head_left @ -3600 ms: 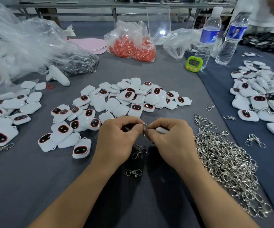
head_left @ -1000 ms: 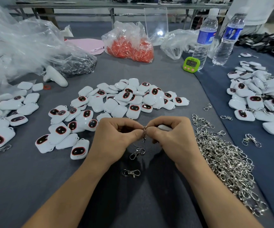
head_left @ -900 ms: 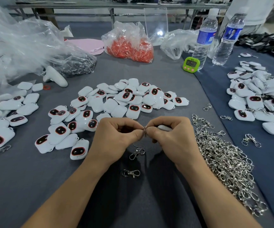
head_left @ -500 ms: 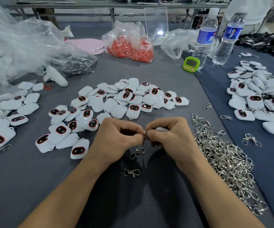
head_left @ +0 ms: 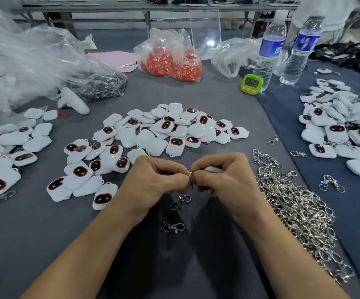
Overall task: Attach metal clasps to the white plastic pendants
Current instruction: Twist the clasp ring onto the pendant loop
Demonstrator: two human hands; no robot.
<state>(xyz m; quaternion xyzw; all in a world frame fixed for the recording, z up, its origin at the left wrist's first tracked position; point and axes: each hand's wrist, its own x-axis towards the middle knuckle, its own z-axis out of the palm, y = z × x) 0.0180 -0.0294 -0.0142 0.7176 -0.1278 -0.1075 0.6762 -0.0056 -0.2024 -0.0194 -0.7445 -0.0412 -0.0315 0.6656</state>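
The green timer (head_left: 252, 84) at the far side of the desk (head_left: 196, 98) shows numbers that look like 06:01. Two water bottles (head_left: 269, 50) stand just to its right. Both have blue labels, but the writing on them is too small to read.

Near the middle, the left hand (head_left: 153, 182) and the right hand (head_left: 224, 180) meet tip to tip above the desk. On each hand the thumb and first finger are curled in tight, and together they pinch a small metal ring (head_left: 190, 180). A clasp (head_left: 180, 201) hangs just below the ring, under the gap between the hands. The right hand also holds a white pendant (head_left: 212, 168) tucked inside its curled fingers (head_left: 235, 162). Only a bit of white peeks out on top. I cannot tell if the ring is through the pendant's loop.

A spare clasp (head_left: 172, 227) lies flat on the desk, nearer than the hands and touching nothing. A big pile of clasps (head_left: 293, 208) lies just right of the right hand. A heap of pendants (head_left: 164, 130) lies just beyond the hands. Many show a dark window with a red rim.
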